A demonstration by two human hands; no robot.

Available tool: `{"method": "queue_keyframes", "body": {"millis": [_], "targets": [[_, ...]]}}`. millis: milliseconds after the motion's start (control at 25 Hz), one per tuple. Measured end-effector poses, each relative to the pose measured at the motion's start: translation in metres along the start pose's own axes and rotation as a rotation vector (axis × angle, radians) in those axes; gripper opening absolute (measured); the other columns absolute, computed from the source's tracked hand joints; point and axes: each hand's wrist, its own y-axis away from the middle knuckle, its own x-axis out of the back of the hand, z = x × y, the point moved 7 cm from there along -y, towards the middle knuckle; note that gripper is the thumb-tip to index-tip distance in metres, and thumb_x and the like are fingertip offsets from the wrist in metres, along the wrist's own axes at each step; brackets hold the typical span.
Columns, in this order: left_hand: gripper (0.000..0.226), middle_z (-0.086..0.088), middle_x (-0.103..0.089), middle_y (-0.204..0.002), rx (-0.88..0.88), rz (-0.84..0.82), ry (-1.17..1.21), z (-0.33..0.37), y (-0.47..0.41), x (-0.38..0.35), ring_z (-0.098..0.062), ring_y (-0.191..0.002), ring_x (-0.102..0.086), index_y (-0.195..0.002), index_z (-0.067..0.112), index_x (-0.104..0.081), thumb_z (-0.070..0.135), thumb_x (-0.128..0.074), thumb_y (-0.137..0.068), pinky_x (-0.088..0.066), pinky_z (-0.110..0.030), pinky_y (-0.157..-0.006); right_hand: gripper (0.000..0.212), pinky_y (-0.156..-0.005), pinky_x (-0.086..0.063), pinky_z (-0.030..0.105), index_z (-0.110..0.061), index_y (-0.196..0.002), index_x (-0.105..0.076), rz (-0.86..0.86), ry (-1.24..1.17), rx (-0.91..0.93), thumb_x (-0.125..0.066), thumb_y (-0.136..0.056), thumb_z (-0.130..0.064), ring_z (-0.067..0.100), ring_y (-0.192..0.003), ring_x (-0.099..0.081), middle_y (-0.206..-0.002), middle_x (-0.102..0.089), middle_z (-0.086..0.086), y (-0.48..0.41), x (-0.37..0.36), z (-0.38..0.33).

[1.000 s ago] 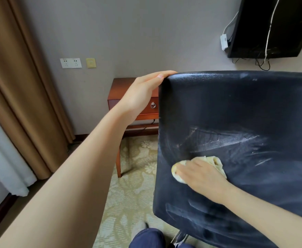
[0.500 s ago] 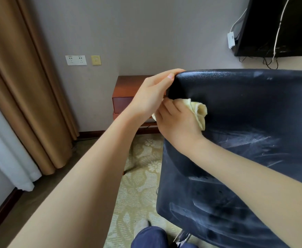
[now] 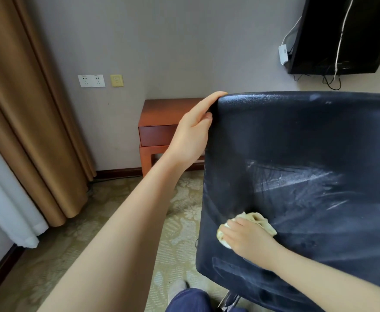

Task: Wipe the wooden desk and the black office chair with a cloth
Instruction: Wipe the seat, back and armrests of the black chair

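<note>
At lower centre-right of the frame, right hand [image 3: 248, 238] pressed flat over a bunched yellow cloth [image 3: 260, 220] against the rear of the black office chair [image 3: 308, 154], fingers curled down onto the cloth. Half a second before, cloth high near the top left corner of the backrest; now low on its left side, so one downward stroke finished. Pale streaks left across mid backrest, likely damp wipe marks or smeared dust, hence chair wiping judged under way, not complete.

At centre frame, left hand [image 3: 193, 134] clamped on the top left corner of the backrest, thumb on the near face, fingers wrapped over the edge and hidden behind it; same hold as a second ago, steadying the chair.

At centre, behind the left hand, wooden desk [image 3: 162, 122] against the wall, only its left end showing, the remainder blocked by hand and chair; whether wiped cannot be told. Chair seat and base not visible; right edge of backrest cut off by the frame.
</note>
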Motion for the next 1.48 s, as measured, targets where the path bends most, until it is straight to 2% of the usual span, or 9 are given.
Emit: {"method": "queue_keyframes", "body": {"millis": [80, 200, 360, 520, 680, 840, 960, 1080, 1480], "targets": [[0.048, 0.005, -0.051, -0.134, -0.003, -0.003, 0.016, 0.001, 0.000, 0.000, -0.004, -0.128, -0.041, -0.134, 0.016, -0.049, -0.006, -0.028, -0.097, -0.029, -0.022, -0.112, 0.023, -0.042, -0.028, 0.031, -0.022, -0.059, -0.055, 0.048, -0.024, -0.093, -0.049, -0.062, 0.000, 0.023, -0.049, -0.027, -0.060, -0.037, 0.001, 0.012, 0.004, 0.015], [0.048, 0.007, -0.052, -0.131, -0.009, 0.012, 0.017, 0.001, 0.001, -0.001, -0.001, -0.124, -0.042, -0.134, 0.017, -0.049, -0.005, -0.029, -0.097, -0.031, -0.015, -0.107, 0.036, -0.050, 0.001, 0.025, -0.023, -0.065, -0.037, 0.316, -0.097, -0.337, -0.022, -0.064, 0.010, 0.018, -0.055, -0.012, -0.067, -0.022, -0.001, 0.023, 0.044, 0.065], [0.048, 0.009, -0.052, -0.131, -0.028, 0.003, 0.003, 0.001, 0.001, 0.000, 0.000, -0.125, -0.043, -0.133, 0.019, -0.049, -0.006, -0.031, -0.096, -0.032, -0.012, -0.104, 0.031, -0.064, -0.029, 0.029, -0.008, -0.103, -0.061, 0.758, -0.058, -0.473, -0.035, -0.093, 0.007, 0.022, -0.082, -0.040, -0.107, -0.061, 0.007, 0.042, 0.095, 0.120], [0.045, 0.013, -0.053, -0.128, -0.053, -0.001, -0.015, 0.001, 0.003, 0.000, 0.006, -0.120, -0.045, -0.130, 0.029, -0.048, -0.001, -0.035, -0.098, -0.035, -0.007, -0.095, 0.024, -0.077, -0.035, 0.036, -0.010, -0.108, -0.064, 1.030, 0.009, -0.650, -0.043, -0.098, -0.002, 0.025, -0.092, -0.045, -0.119, -0.060, 0.006, 0.069, 0.137, 0.156], [0.042, 0.010, -0.054, -0.128, -0.082, 0.060, 0.004, 0.002, 0.003, -0.003, 0.001, -0.122, -0.046, -0.129, 0.026, -0.049, -0.001, -0.037, -0.098, -0.035, -0.009, -0.096, 0.029, -0.080, -0.038, 0.036, -0.012, -0.103, -0.069, 0.944, -0.034, -0.586, -0.044, -0.095, 0.001, 0.023, -0.094, -0.046, -0.110, -0.067, 0.006, 0.066, 0.109, 0.134], [0.039, 0.004, -0.055, -0.129, -0.087, 0.089, -0.015, 0.002, 0.003, -0.004, -0.004, -0.123, -0.047, -0.130, 0.016, -0.052, 0.000, -0.037, -0.098, -0.036, -0.011, -0.099, 0.033, -0.058, -0.027, 0.020, -0.017, -0.095, -0.056, 0.617, -0.098, -0.376, -0.057, -0.070, 0.004, 0.008, -0.078, -0.027, -0.079, -0.051, -0.008, 0.062, 0.043, 0.079], [0.040, 0.003, -0.056, -0.128, -0.088, 0.096, -0.014, 0.002, 0.002, -0.002, -0.005, -0.123, -0.047, -0.130, 0.014, -0.053, -0.002, -0.037, -0.097, -0.036, -0.014, -0.102, 0.038, -0.072, -0.035, 0.030, -0.016, -0.096, -0.056, 0.425, -0.080, -0.217, -0.034, -0.072, 0.005, 0.017, -0.079, -0.046, -0.090, -0.055, -0.002, 0.082, -0.001, 0.040], [0.040, 0.001, -0.056, -0.130, -0.089, 0.120, 0.006, 0.001, 0.003, -0.004, -0.008, -0.124, -0.048, -0.130, 0.013, -0.053, -0.002, -0.038, -0.096, -0.037, -0.022, -0.106, 0.035, -0.074, -0.049, 0.029, -0.018, -0.096, -0.065, 0.354, -0.126, -0.160, -0.045, -0.073, -0.001, 0.017, -0.079, -0.058, -0.098, -0.063, -0.003, 0.102, -0.011, 0.040], [0.033, 0.006, -0.055, -0.130, -0.105, 0.203, -0.032, 0.002, 0.009, -0.011, -0.003, -0.121, -0.047, -0.130, 0.021, -0.051, 0.019, -0.034, -0.101, -0.036, -0.018, -0.103, 0.024, -0.063, -0.045, 0.036, -0.010, -0.107, -0.057, 0.995, -0.024, -0.558, -0.059, -0.088, 0.004, 0.029, -0.077, -0.056, -0.115, -0.052, 0.006, 0.132, 0.112, 0.163]]}}
